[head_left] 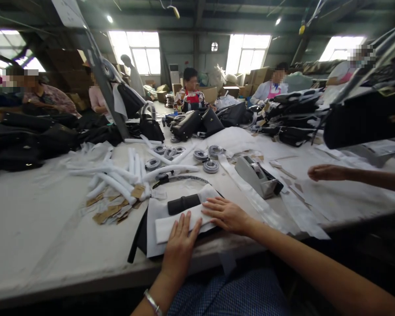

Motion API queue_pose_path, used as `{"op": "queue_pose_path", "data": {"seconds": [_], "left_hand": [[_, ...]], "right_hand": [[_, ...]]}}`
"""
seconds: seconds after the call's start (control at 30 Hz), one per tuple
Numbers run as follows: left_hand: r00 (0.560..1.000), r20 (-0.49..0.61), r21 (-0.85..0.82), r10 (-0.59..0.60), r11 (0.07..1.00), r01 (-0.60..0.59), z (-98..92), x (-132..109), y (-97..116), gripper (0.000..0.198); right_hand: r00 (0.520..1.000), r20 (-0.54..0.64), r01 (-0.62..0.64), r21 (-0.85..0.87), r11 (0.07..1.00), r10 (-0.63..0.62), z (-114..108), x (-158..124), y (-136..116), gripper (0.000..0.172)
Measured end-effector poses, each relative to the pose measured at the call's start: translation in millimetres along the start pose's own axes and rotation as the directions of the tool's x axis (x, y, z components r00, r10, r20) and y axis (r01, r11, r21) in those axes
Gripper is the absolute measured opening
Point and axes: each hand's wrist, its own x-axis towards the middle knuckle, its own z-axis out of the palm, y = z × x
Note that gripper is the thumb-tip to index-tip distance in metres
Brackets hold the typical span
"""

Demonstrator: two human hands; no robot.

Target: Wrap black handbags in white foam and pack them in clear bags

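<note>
Both of my hands lie flat on a folded strip of white foam (164,230) near the table's front edge. My left hand (181,245) has its fingers stretched over the strip's middle. From the right, my right hand (227,215) presses its spread fingers on the strip's other end. Under the strip is a white sheet (152,245) on top of a black handbag (140,243), mostly covered. A dark rolled piece (184,204) rests on the sheet just beyond the strip. The bag's curved handle (187,178) arches behind it.
White padded tubes (115,184) and brown card scraps (110,213) lie to the left. A tape dispenser (258,175) stands to the right, near coiled straps (210,166). Another person's hand (327,172) reaches in from the right. Black bags (187,125) and several co-workers are farther back.
</note>
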Motion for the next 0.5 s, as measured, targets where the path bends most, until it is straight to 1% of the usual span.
{"op": "queue_pose_path", "data": {"seconds": [0.07, 0.13, 0.2, 0.27, 0.3, 0.33, 0.37, 0.4, 0.43, 0.5], "left_hand": [[0.994, 0.103, -0.051, 0.019, 0.999, -0.014, -8.5, 5.6, 1.9, 0.069], [0.978, 0.203, -0.113, 0.055, 0.993, -0.033, -16.7, 12.2, 5.9, 0.065], [0.966, 0.25, -0.151, 0.07, 0.988, -0.032, -20.3, 16.7, 12.2, 0.064], [0.974, 0.223, -0.13, 0.03, 0.991, -0.001, -17.3, 17.8, 19.9, 0.061], [0.982, 0.187, -0.105, 0.006, 0.994, 0.014, -13.8, 17.2, 23.6, 0.058], [0.989, 0.146, -0.075, -0.014, 0.997, 0.025, -9.4, 16.1, 26.8, 0.056], [0.994, 0.105, -0.046, -0.029, 0.998, 0.034, -4.8, 14.8, 29.4, 0.054], [0.997, 0.07, -0.02, -0.039, 0.999, 0.04, -0.6, 13.3, 31.3, 0.052], [0.998, 0.045, 0.001, -0.042, 0.999, 0.042, 3.0, 12.1, 32.3, 0.051], [0.999, 0.01, 0.031, -0.045, 0.999, 0.045, 7.6, 10.1, 32.4, 0.049]], "right_hand": [[1.0, 0.006, -0.005, 0.012, 1.0, 0.005, 7.3, -4.6, -0.3, 0.041], [1.0, 0.0, -0.013, 0.04, 0.999, 0.013, 8.5, -5.4, -1.7, 0.04], [0.999, -0.015, -0.03, 0.094, 0.995, 0.032, 2.9, -1.9, -3.1, 0.039], [0.997, 0.015, -0.075, 0.176, 0.981, 0.074, -9.0, 8.1, -2.3, 0.034], [0.99, 0.066, -0.133, 0.208, 0.969, 0.121, -16.3, 16.3, -0.5, 0.03], [0.974, 0.132, -0.212, 0.219, 0.952, 0.186, -23.6, 26.9, 2.5, 0.03], [0.946, 0.196, -0.299, 0.207, 0.932, 0.26, -29.8, 39.8, 6.6, 0.032], [0.908, 0.247, -0.386, 0.175, 0.906, 0.339, -34.3, 54.5, 11.7, 0.034], [0.876, 0.264, -0.449, 0.137, 0.883, 0.404, -36.2, 70.5, 17.5, 0.036], [0.839, 0.249, -0.517, 0.087, 0.852, 0.484, -31.7, 103.6, 29.6, 0.03]]}}
